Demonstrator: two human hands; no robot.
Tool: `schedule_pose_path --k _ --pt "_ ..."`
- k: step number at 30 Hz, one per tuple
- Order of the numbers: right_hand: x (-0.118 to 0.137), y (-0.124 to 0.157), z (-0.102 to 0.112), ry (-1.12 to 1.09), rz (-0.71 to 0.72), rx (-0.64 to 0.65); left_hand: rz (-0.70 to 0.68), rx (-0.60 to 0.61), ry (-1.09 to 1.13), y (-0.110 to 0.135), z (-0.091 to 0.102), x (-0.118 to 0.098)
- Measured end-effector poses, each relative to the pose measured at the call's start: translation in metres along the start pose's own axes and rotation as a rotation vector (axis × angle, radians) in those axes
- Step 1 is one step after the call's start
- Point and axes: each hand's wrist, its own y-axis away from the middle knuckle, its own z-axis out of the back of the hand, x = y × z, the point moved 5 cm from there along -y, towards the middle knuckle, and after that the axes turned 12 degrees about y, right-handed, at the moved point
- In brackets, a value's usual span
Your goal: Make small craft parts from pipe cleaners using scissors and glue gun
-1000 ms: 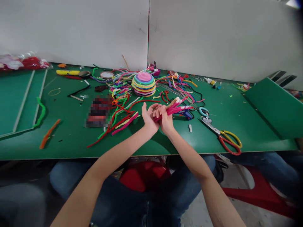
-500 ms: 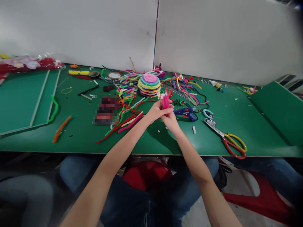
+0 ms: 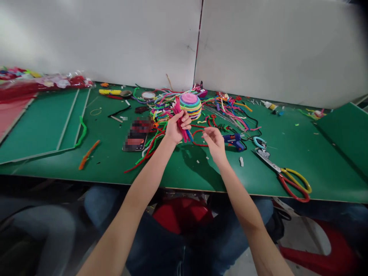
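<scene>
My left hand [image 3: 178,126] is closed around a bundle of pink pipe cleaners [image 3: 176,108], held above the table. Their ends stick out above and below the fist, with a bit of blue at the lower end. Apart from the bundle, to its right, my right hand [image 3: 215,143] is in the air with its fingers loosely curled and apart; I see nothing in it. Behind the bundle sits a striped dome [image 3: 189,100] wound in rainbow colours. A blue glue gun [image 3: 235,141] lies just right of my right hand.
Loose pipe cleaners [image 3: 161,96] spread around the dome. A phone [image 3: 135,136], partly pixelated, lies left. Large scissors [image 3: 293,182] with red and yellow handles reach the front edge at right. A green board [image 3: 342,134] stands far right, an orange strip [image 3: 89,154] left.
My hands, earlier together on the pink bundle, have come apart. The left hand keeps the bundle; the right has let go and drawn away rightward. The view has shifted slightly.
</scene>
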Motion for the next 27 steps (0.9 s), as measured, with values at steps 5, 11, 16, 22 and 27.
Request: schedule_pose_path --k 5,11,16,22,27 --pt "0.021 0.009 -0.005 0.41 0.311 0.011 0.016 0.032 0.034 -0.001 -0.003 0.008" --pt "0.026 0.019 -0.012 0.827 0.46 -0.068 -0.003 -0.02 -0.055 -0.001 -0.004 0.019" --pt "0.022 0.019 -0.016 0.936 0.468 -0.09 -0.021 0.01 -0.079 0.0 -0.007 0.028" --pt "0.024 0.019 -0.016 0.924 0.443 -0.106 -0.072 0.013 -0.104 -0.001 -0.007 0.028" --pt "0.025 0.018 -0.016 0.904 0.399 -0.082 -0.091 0.028 -0.015 -0.002 -0.007 0.021"
